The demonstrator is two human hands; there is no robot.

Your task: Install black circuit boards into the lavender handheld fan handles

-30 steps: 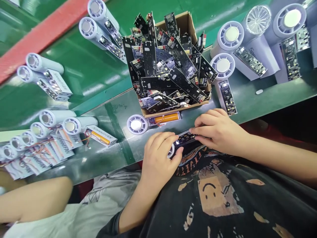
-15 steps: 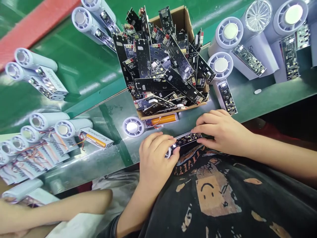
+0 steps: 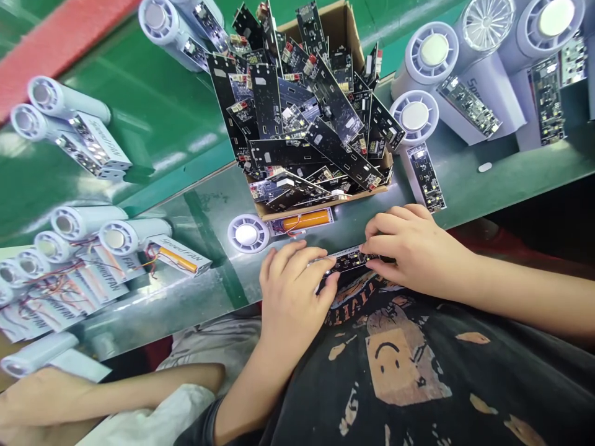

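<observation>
Since the last shot, the right hand (image 3: pixel 418 251) has curled its fingers further over the end of the long black circuit board (image 3: pixel 346 260), so it looks a lot more clamped on now. That board sits across the near edge of the surface (image 3: pixel 469 192), right up against the person's dark graphic tee (image 3: pixel 400 365), with the cardboard box (image 3: pixel 341 31) just ahead of it. Right now it's a two-handed job on that single board, and it's held nearly level between both hands. The left hand (image 3: pixel 290 303) is closed around the board's left end, fingers bent over the top, and whatever is under that palm is mostly hidden, so I can't say what else it's gripping. Neither hand is anywhere near open. The right one pinches from the far end with its fingertips (image 3: pixel 372 238) on the board. Just ahead of the hands there's a white round fan head (image 3: pixel 245 233) and an orange battery (image 3: pixel 307 220) lying on the surface. The box is heaped with more black boards (image 3: pixel 297 118), finished-looking white fan bodies (image 3: pixel 430 59) sit off to the right, and a co-worker's arm (image 3: pixel 116 396) reaches in at the lower left.
</observation>
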